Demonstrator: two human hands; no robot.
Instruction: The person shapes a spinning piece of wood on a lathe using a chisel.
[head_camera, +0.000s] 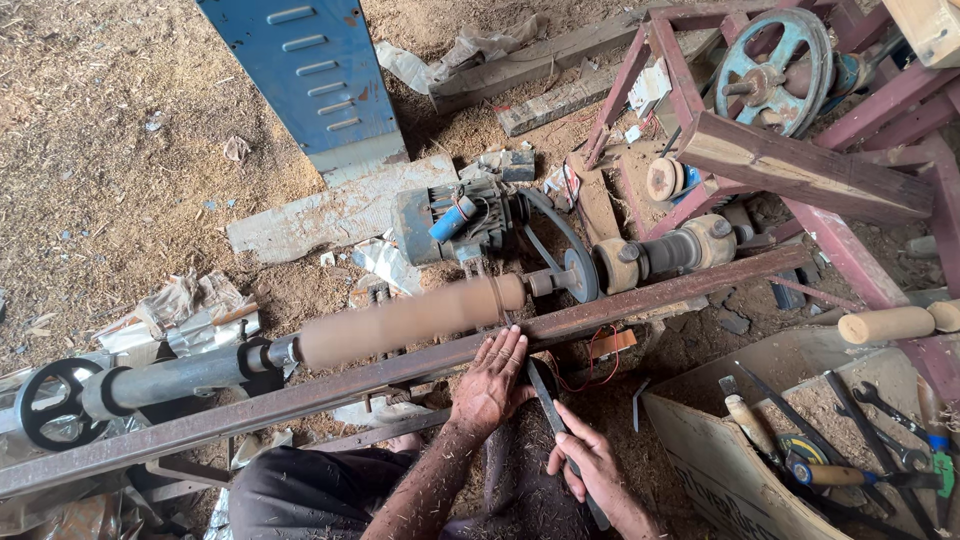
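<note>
Workpiece: long tan wooden cylinder (410, 320) is lying mounted on a lathe, blurred along its surface, just beyond the fingertips of the left hand and up-left of the chisel grip.
Tool: dark flat metal chisel (562, 440) is running diagonally from the rail down toward the person — its far tip is sitting by the left hand, its near end is passing under the right hand.
Left hand: left hand (492, 380) is resting palm down on the rusty angle-iron rail (640, 302), fingers spread flat and pressing on the rail and the chisel tip, not wrapped around anything.
Right hand: right hand (592, 462) is closing its fingers around the chisel's lower shaft, below and right of the left hand.
Drive: grey electric motor (455, 222) and a black belt pulley (578, 272) are sitting beyond the left hand, at the cylinder's right end.
Tailstock: black handwheel (50, 400) is sitting far left of both hands.
Tools: open tray of wrenches and screwdrivers (850, 440) is lying right of the right hand — well apart.
</note>
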